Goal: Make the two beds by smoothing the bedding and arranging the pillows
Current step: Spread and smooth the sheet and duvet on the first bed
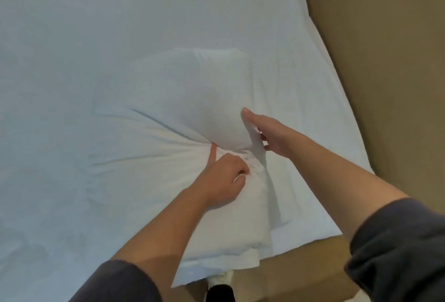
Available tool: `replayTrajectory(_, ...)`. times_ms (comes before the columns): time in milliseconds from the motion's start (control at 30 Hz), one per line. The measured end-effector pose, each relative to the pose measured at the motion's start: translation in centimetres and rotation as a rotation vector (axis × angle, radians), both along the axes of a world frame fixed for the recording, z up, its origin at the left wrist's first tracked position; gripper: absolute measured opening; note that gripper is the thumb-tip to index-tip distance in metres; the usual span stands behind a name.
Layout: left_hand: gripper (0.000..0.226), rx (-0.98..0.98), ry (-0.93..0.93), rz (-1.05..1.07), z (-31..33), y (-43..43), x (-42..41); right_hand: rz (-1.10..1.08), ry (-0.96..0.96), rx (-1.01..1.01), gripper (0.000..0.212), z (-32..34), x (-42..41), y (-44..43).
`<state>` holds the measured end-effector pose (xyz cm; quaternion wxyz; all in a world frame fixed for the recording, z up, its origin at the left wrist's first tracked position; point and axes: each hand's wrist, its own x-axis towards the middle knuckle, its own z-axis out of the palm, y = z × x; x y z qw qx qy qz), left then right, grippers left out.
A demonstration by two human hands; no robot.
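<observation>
Dark sleeves (399,253) were pushed up on both arms, which reached out over the bed. The left hand (220,181) pinched a bunch of the white pillow (187,89) cover, with its first finger poking out straight. The right hand (272,133) held the pillow's side, thumb on top and the other fingers curled round the edge. The pillow lay on the white sheet (60,72), near the corner by the tan bed frame (385,72). Its cover was wrinkled where the left hand pulled it. The sheet looked mostly flat. I think the job was only partly done: this pillow needed fixing and setting in place, and no blanket or second bed showed.
</observation>
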<state>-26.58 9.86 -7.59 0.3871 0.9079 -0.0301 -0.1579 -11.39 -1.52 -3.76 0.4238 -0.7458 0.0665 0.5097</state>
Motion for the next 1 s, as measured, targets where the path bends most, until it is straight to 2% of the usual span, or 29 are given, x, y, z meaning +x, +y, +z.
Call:
replayTrajectory(67,0.026,0.036,-0.011,-0.039,-0.6,-0.3,0.2,-0.047,-0.116,-0.047,0.049,-1.7,-0.5,1.0)
replayTrajectory(200,0.03,0.11,-0.042,-0.084,-0.2,0.8,-0.7,-0.134,-0.372,-0.105,0.026,-3.4,-0.5,2.2)
replayTrajectory(267,0.034,0.174,-0.094,-0.103,0.5,1.7,-1.7,-0.133,-0.476,-0.125,0.029,-2.7,-0.5,2.8)
replayTrajectory(367,0.043,0.23,-0.262,-0.104,2.6,2.7,-3.2,-0.199,-0.575,-0.039,0.03,0.5,-0.2,3.9)
replayTrajectory(500,0.058,0.142,-0.443,-0.121,6.0,2.4,-3.9,-0.367,-0.576,0.054,0.023,4.7,2.9,2.2)
replayTrajectory(567,0.061,0.248,-0.444,-0.056,5.1,2.9,-3.6,-0.423,-0.636,-0.079,0.024,4.5,5.6,0.2)
replayTrajectory(633,0.065,0.419,-0.312,0.085,2.5,4.0,-3.2,-0.435,-0.638,-0.295,0.019,2.7,7.2,-0.6)
replayTrajectory(667,0.066,0.485,-0.239,0.128,1.0,4.3,-3.1,-0.439,-0.595,-0.346,0.023,1.3,7.3,-0.3)
replayTrajectory(733,0.068,0.565,-0.172,0.129,-2.2,4.1,-2.9,-0.334,-0.549,-0.404,0.066,-2.7,5.6,1.3)
replayTrajectory(767,0.068,0.584,-0.164,0.125,-3.4,3.8,-2.8,-0.195,-0.578,-0.462,0.076,-4.5,3.9,1.9)
replayTrajectory(833,0.067,0.611,-0.173,0.152,-5.2,3.3,-2.6,0.019,-0.673,-0.583,0.075,-7.7,1.2,2.7)
replayTrajectory(1000,0.069,0.612,-0.099,0.086,-5.8,4.4,-5.0,0.111,-0.686,-0.592,0.072,-8.6,-1.7,1.4)
